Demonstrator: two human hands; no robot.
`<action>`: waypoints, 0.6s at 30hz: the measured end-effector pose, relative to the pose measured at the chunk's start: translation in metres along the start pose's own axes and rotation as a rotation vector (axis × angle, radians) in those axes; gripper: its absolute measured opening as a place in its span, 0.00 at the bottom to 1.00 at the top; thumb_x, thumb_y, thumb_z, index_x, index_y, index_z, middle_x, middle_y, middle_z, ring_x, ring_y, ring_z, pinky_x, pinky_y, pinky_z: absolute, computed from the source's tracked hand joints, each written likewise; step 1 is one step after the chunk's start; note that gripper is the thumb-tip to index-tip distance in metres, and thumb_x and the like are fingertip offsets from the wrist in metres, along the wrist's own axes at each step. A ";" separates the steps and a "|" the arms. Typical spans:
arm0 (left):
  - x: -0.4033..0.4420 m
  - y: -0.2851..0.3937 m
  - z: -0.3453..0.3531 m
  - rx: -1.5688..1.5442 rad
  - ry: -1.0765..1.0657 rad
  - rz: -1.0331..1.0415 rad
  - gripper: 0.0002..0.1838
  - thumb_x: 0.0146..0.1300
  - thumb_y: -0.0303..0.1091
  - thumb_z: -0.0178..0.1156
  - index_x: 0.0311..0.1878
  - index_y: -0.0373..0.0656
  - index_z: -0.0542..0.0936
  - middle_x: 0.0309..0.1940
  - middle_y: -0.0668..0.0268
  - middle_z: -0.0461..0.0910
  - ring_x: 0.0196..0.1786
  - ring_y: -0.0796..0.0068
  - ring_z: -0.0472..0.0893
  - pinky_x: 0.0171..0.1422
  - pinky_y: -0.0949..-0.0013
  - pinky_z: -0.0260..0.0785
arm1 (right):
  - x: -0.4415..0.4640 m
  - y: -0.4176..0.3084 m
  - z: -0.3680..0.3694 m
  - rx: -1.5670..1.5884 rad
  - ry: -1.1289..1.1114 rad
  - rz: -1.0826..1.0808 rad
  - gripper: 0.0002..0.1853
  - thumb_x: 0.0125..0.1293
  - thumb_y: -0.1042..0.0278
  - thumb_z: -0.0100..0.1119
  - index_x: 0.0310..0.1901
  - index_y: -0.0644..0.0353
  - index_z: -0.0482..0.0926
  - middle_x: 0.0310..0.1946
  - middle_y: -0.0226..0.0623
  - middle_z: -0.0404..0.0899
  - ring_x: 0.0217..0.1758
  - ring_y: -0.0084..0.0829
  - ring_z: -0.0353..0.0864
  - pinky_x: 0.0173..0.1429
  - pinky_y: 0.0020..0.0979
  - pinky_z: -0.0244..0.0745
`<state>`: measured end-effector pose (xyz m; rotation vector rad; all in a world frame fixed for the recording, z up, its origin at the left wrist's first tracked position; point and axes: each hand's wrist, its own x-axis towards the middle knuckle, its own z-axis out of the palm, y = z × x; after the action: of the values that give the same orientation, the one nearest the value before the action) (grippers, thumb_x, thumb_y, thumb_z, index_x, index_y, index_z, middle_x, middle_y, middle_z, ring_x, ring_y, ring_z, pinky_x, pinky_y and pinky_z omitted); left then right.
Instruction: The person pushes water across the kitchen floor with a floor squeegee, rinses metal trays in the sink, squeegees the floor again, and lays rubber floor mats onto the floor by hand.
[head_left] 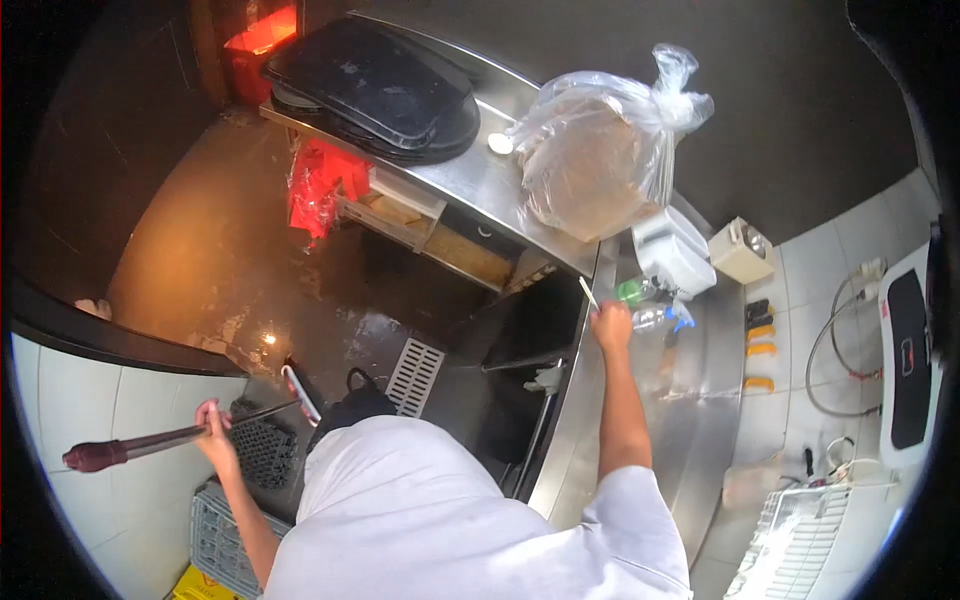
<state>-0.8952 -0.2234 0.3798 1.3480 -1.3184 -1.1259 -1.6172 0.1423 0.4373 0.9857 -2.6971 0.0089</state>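
Evidently both hands are occupied: the left hand has its fingers curled around a long pole, and the right hand is closed in a fist about a slim pale stick, whose tip juts out beyond the fingers. The pole slants over the floor, well apart from the steel counter, its dark red grip at the outer end and a narrow pale-and-dark head at the other. The stick is over the counter's front edge, near its inner corner, just beside a spray bottle. The pole looks stiff and fairly light, though probably unbalanced by its head; the shaft seems smooth and could slip in wet fingers, so the ridged-looking grip would be the surer hold. The stick appears light and rigid, best taken by its lower end, yet what the fist hides cannot be told. Lettering on the yellow object and the mark on the white appliance are too small to read.
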 end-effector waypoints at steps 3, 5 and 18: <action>0.000 -0.009 -0.005 0.012 0.063 -0.040 0.15 0.78 0.40 0.57 0.51 0.35 0.80 0.25 0.70 0.71 0.30 0.81 0.70 0.43 0.73 0.68 | 0.060 0.012 0.029 -0.066 -0.038 -0.008 0.10 0.54 0.63 0.71 0.32 0.61 0.86 0.35 0.49 0.86 0.44 0.51 0.83 0.52 0.49 0.79; -0.002 -0.012 -0.005 0.049 0.086 -0.042 0.15 0.78 0.40 0.57 0.51 0.35 0.80 0.26 0.70 0.72 0.30 0.81 0.70 0.43 0.73 0.68 | 0.087 0.020 0.044 -0.127 -0.077 0.002 0.12 0.54 0.61 0.72 0.33 0.61 0.86 0.36 0.50 0.86 0.45 0.51 0.84 0.52 0.50 0.79; -0.026 0.052 0.055 0.161 0.516 0.056 0.21 0.72 0.47 0.60 0.57 0.42 0.85 0.51 0.54 0.87 0.47 0.55 0.85 0.52 0.58 0.78 | 0.084 -0.300 0.047 0.713 -0.295 -1.060 0.11 0.70 0.64 0.61 0.43 0.65 0.84 0.36 0.50 0.84 0.38 0.44 0.83 0.44 0.44 0.80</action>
<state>-0.9588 -0.1983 0.4220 1.5762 -1.0685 -0.5821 -1.5005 -0.1461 0.3881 2.6581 -2.0186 0.6801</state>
